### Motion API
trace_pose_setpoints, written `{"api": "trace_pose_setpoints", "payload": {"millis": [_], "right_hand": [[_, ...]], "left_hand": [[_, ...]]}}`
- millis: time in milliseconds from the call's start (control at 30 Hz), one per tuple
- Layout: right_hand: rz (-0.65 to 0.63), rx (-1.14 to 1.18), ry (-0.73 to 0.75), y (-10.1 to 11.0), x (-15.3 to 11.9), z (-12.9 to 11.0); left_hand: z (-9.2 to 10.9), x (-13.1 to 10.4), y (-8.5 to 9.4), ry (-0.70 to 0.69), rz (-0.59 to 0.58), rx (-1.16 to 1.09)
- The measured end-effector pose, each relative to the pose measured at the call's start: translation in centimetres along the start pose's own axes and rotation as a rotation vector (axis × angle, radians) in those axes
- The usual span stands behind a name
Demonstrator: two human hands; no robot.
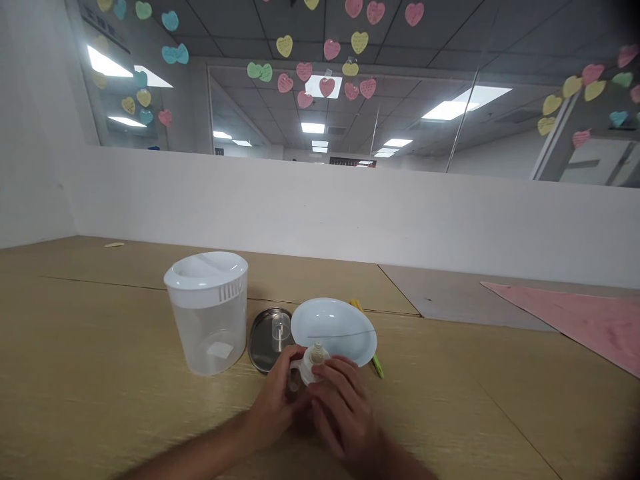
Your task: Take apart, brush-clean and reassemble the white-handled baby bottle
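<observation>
Between my hands, in front of the white bowl, is a small white bottle-like plastic piece [311, 373]. It has a ridged, pale tip on top and a loop-shaped handle on its left side. My left hand [277, 400] is closed around its left side, by the handle. The fingers of my right hand [345, 407] are bent against its right side and rim. Its lower part is hidden by my hands. Just beyond them, a thin dark line, perhaps a wire, crosses the white oval bowl [320, 313].
A clear bucket with a white lid [207, 327] stands at the left. Beside it, a metal tray [259, 343] holds a small clear cup [281, 327]. A yellow-green stick [377, 367] lies partly behind the bowl. Pink cloth [590, 320] covers the far right; a white wall [300, 207] bounds the back.
</observation>
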State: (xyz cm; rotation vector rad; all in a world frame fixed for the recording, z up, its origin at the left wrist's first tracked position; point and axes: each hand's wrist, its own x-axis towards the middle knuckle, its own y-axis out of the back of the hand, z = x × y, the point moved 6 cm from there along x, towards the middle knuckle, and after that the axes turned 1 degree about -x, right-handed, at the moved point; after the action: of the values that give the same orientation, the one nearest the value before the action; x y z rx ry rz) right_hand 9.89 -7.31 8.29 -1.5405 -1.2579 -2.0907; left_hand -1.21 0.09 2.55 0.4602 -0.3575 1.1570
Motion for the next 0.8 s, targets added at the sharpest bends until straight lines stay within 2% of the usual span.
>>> {"api": "trace_pose_setpoints", "payload": {"millis": [100,167,300,400,500,567,667,733,800], "right_hand": [[0.077,0.108,-0.19,0.1,-0.4,1.9],[0.039,0.183,-0.323,-0.6,-0.9,3.0],[-0.07,0.306,-0.413,-2.1,-1.3,3.3],[0.005,0.275,-0.49,-2.0,-1.3,3.4],[0.053,0.231,-0.528,-1.7,-1.1,3.5],[-0.008,0.255,-0.528,-1.8,-1.1,3.6],[-0.111,0.322,-0.451,-2.2,-1.4,3.5],[-0.101,0.339,-0.434,-2.2,-1.7,3.5],[-0.062,0.347,-0.492,-2.3,-2.1,3.8]], "left_hand": [[0.3,0.1,-0.1,0.005,-0.012,0.014],[0.3,0.2,-0.1,0.009,-0.029,0.015],[0.5,0.4,-0.2,-0.009,-0.045,0.01],[0.8,0.5,-0.3,-0.003,-0.035,0.052],[1.1,0.4,-0.4,-0.005,-0.005,0.075],[1.1,0.4,-0.4,-0.003,-0.011,0.07],[1.1,0.3,-0.6,0.008,-0.067,0.056],[1.0,0.3,-0.6,0.019,-0.069,0.063],[0.8,0.2,-0.6,0.025,-0.028,0.079]]}}
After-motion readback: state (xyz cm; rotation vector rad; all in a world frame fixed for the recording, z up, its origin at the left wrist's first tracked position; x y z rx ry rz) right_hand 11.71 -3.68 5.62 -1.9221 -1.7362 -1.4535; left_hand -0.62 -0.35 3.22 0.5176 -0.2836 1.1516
